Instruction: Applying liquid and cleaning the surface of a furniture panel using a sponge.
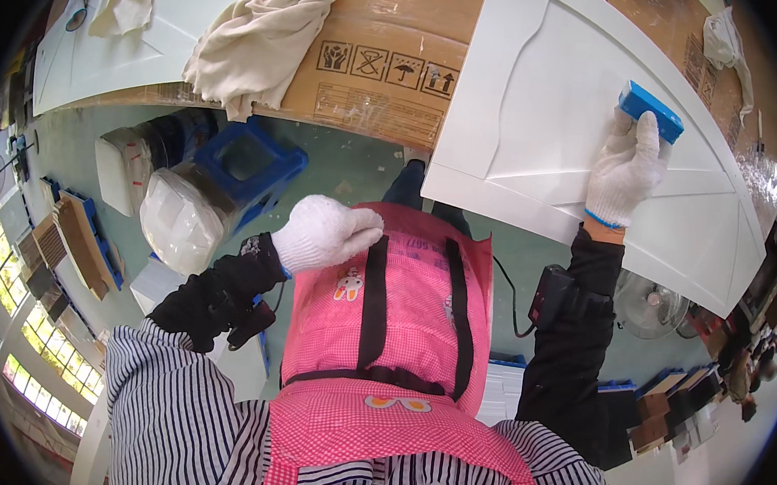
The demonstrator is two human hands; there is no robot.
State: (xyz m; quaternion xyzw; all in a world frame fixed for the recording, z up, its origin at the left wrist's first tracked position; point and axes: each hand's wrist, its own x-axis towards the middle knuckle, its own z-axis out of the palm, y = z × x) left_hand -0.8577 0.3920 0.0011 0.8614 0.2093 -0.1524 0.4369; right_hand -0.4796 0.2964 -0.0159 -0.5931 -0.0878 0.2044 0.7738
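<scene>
With right hand (pixel 626 173) stretched out in front, gripping a blue block (pixel 652 112) over the white panel (pixel 555 119); with left hand (pixel 324 235) curled closed by the pink apron (pixel 414 321).

Block (pixel 651 111) over right panel (pixel 561 92), cloth (pixel 263 40) to left

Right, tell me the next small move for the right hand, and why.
I'd probably slide the blue block a little along the white panel: the gloved right hand grips it, seemingly on the panel's face, and bare panel lies around it, while the left hand is well clear.
</scene>
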